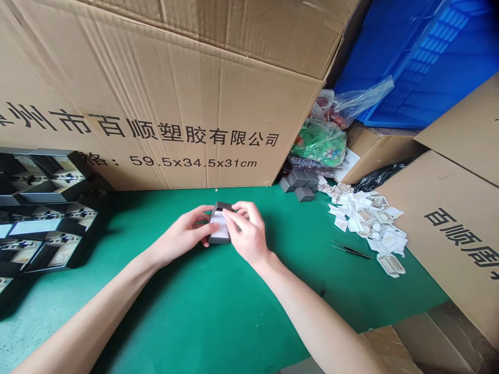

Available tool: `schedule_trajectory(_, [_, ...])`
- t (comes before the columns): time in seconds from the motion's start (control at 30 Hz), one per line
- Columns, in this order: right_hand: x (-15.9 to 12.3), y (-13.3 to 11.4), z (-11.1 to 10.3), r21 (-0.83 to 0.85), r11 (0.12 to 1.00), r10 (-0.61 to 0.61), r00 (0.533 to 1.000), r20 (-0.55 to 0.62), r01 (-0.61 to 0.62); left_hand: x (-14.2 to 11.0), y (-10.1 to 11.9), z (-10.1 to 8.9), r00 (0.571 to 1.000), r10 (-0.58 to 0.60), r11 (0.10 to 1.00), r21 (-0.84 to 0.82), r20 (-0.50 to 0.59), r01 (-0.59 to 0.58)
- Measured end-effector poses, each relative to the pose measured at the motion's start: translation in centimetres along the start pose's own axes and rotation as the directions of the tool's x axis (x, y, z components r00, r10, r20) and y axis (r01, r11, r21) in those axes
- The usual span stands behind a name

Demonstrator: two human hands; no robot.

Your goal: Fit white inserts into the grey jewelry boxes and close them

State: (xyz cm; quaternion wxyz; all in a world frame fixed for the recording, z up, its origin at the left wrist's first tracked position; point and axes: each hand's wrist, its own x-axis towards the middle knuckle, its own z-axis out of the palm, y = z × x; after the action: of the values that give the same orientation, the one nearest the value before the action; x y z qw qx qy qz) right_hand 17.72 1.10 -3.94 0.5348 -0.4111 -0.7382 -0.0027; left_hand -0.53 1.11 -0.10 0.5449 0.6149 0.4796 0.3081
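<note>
Left hand [183,235] and right hand [248,234] both grasping small square dark-gray box [219,223], white padded insert [219,224] showing inside. Box between hands, over smooth green counter [195,311]. Nearby: stacked gray cubes [299,184], crumpled white paper pieces [366,221], thin metal tweezers [351,251]. Black open boxes [42,208] in rows left; corrugated cardboard carton [156,104] behind.

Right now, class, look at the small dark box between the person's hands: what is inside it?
A white insert shows inside the small dark box. The left hand and right hand cover much of it, so anything further inside cannot be seen.
</note>
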Motion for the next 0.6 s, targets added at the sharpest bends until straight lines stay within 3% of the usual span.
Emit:
schedule_trajectory(0.3, [-0.02,0.16,-0.04,0.06,0.996,-0.059,0.998,-0.037,0.061,0.08,-0.06,-0.05,1.0,0.021,1.0,0.021,0.024,-0.021])
schedule_trajectory(0.6, [0.11,0.05,-0.1,0.028,0.996,-0.084,0.996,0.038,0.083,-0.04,0.22,-0.05,1.0,0.022,0.999,-0.032,-0.005,-0.022])
